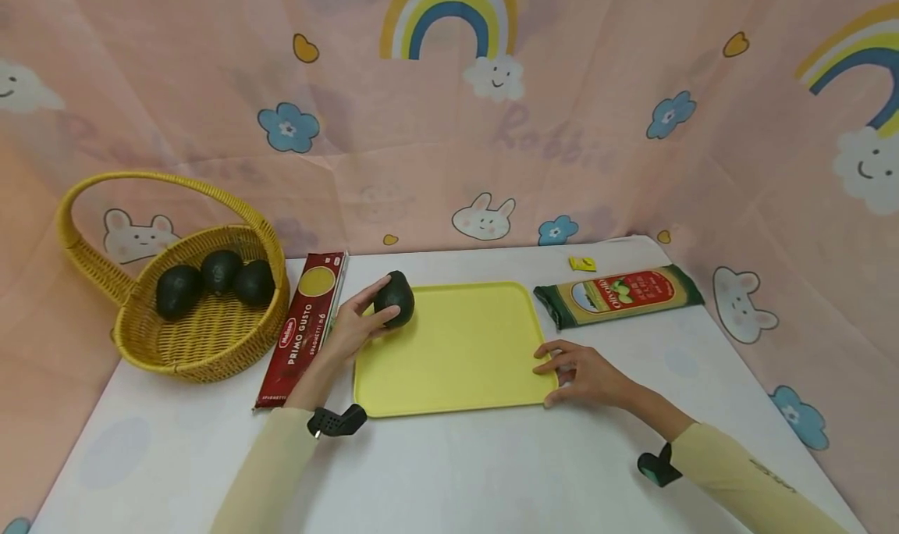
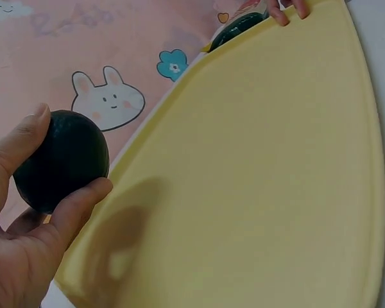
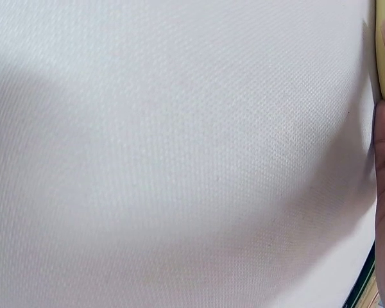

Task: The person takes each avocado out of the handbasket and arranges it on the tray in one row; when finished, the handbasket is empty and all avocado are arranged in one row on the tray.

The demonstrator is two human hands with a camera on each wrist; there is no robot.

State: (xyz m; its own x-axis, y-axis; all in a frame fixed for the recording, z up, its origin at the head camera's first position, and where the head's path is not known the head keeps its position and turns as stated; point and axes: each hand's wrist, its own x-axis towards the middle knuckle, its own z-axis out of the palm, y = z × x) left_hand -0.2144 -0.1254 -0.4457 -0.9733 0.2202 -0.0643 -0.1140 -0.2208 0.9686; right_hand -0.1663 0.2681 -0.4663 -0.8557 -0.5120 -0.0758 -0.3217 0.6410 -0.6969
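Observation:
My left hand grips a dark green avocado between thumb and fingers. The avocado is held above the far left corner of a yellow rectangular tray, and a shadow falls on the tray in the left wrist view. My right hand holds the tray's right rim, fingers bent over the edge; only part of this hand shows in the right wrist view. Three more avocados sit in a yellow woven basket with a tall handle, at the left.
A red spaghetti pack lies between basket and tray. To the tray's right lies a green and gold pasta bag, with a small yellow packet behind it. A patterned pink cloth hangs behind the white table.

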